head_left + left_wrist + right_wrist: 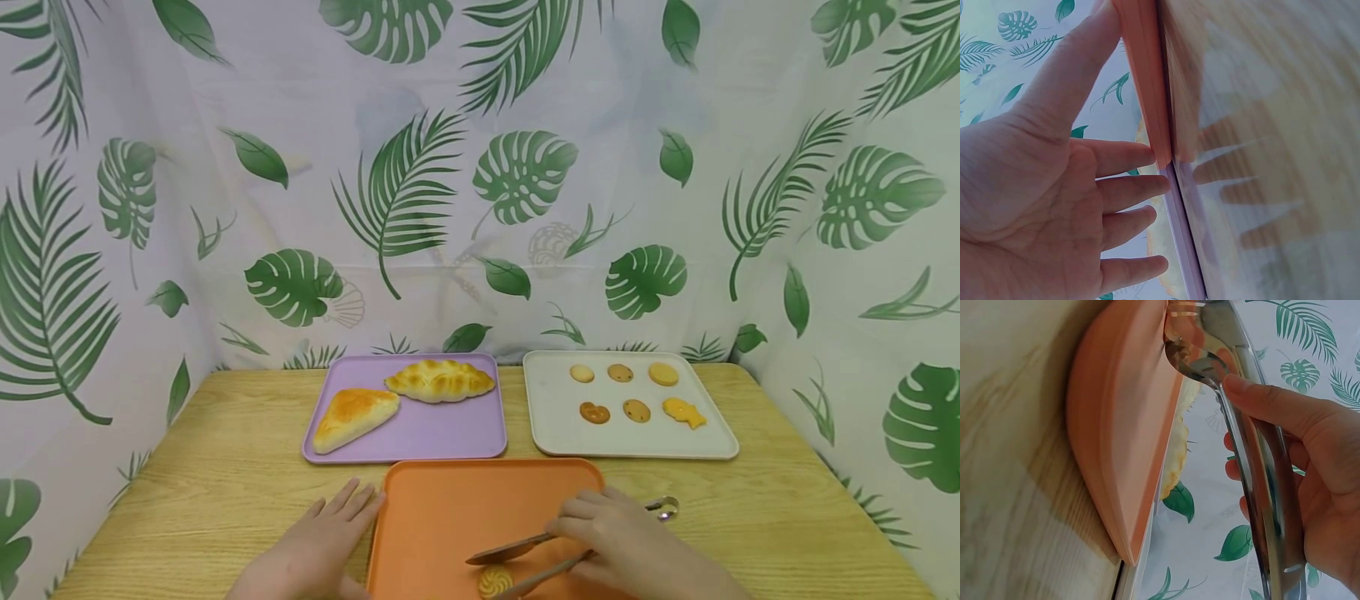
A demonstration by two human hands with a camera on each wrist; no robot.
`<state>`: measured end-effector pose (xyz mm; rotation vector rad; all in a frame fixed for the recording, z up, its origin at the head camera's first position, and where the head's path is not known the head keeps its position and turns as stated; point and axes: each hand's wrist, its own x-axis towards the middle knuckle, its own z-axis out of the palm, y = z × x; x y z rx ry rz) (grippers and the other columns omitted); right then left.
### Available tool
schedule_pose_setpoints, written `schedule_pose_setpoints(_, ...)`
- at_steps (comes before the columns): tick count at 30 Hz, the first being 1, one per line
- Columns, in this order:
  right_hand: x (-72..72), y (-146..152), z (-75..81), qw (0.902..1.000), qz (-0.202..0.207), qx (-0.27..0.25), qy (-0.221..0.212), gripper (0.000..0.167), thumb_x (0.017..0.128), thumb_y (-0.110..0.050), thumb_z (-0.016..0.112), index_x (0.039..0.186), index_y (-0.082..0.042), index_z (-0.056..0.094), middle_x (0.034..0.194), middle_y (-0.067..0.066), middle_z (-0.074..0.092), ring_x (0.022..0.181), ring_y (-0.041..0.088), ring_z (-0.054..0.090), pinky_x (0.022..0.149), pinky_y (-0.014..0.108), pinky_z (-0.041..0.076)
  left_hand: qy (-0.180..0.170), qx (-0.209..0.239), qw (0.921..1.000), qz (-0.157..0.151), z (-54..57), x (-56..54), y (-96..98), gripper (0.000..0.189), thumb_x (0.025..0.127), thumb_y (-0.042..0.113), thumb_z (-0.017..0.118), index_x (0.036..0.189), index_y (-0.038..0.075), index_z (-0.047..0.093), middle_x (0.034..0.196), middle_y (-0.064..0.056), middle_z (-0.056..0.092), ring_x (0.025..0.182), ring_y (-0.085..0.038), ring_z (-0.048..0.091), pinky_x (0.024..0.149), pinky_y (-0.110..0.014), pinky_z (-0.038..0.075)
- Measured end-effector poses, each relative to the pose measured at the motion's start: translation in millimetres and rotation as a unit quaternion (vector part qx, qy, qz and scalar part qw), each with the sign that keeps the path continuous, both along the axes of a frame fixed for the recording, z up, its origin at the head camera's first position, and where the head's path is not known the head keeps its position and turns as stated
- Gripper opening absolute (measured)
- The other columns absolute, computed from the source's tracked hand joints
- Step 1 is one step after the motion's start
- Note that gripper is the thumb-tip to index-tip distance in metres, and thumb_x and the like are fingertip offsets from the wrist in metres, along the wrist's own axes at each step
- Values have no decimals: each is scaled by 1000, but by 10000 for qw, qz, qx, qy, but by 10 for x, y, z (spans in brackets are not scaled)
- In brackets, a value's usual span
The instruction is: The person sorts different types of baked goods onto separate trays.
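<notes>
My right hand grips a pair of metal tongs over the orange tray. The tongs' arms stand apart, one on each side of a round swirl-patterned cookie near the tray's front. In the right wrist view, thumb and fingers wrap the tongs, whose tips are down at the tray. My left hand lies at the tray's left edge with its fingers straight. The left wrist view shows that hand's thumb along the orange rim and the fingers spread.
Behind the orange tray, a purple tray bears a triangular bread and a braided bread. Right of it, a white tray carries several cookies, including a pretzel-shaped one and a fish-shaped one. Leaf-patterned cloth encloses the wooden table.
</notes>
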<state>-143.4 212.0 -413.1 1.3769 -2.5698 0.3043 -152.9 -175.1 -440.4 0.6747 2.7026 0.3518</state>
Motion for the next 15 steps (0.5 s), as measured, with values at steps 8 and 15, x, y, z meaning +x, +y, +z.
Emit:
schedule_pose_setpoints(8, -51, 7, -45, 9976, 77, -187, 665, 33, 70, -27, 83, 100, -24, 70, 90, -16, 61, 83, 0, 52, 66, 17, 40, -27, 12, 10000, 2, 17, 8, 5, 110, 65, 52, 83, 150, 3, 34, 157, -20, 31, 148, -42, 20, 112, -69, 26)
schedule_pose_setpoints(15, -51, 23, -28, 9990, -68, -147, 429, 34, 71, -29, 83, 101, -25, 70, 91, -16, 62, 84, 0, 53, 68, 21, 44, -18, 63, 10000, -10, 11, 10, -6, 111, 64, 52, 83, 150, 2, 34, 157, -21, 31, 148, -43, 21, 111, -69, 26)
